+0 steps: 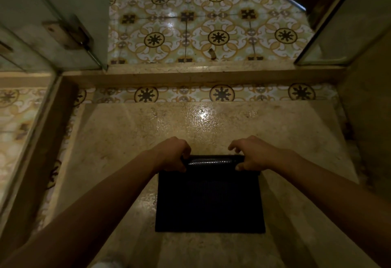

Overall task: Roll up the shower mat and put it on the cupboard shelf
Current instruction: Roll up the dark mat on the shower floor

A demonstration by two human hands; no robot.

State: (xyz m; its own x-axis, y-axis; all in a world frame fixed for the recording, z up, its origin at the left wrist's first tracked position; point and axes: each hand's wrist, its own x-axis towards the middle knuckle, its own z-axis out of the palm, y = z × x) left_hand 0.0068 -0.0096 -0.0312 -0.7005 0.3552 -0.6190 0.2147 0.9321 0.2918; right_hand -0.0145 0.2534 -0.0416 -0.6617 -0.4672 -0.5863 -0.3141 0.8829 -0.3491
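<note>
- The shower mat (209,200) is black and lies on the beige stone shower floor (118,136) in the lower centre of the frame, its near edge flat and square to the view.
- Its far edge is turned over into a tight, glossy roll (212,161) running left to right just above the flat part — only a narrow band is rolled, and most of the mat lies unrolled.
- The left hand (171,155) sits at the left end of the roll, fingers curled over the top and thumb tucked under the front, so its grip is clamped on that end.
- The right hand (251,154) sits at the right end, thumb pressed against the front of the roll; its fingers arch over the top, partly lifted and spread, so this grip is looser, though thumb and palm do bear on the mat.
- Both bare forearms reach in from the lower corners of the frame, meeting the roll from either side.
- Beyond the stone floor, a strip of patterned tile (222,93) runs across mid-frame, then a raised stone threshold (201,75).
- Past the threshold, in the upper centre, the patterned bathroom floor (211,20) shines under the light.
- A glass panel with a metal hinge (67,32) stands at the upper left — another glass panel (342,28) stands at the upper right.
</note>
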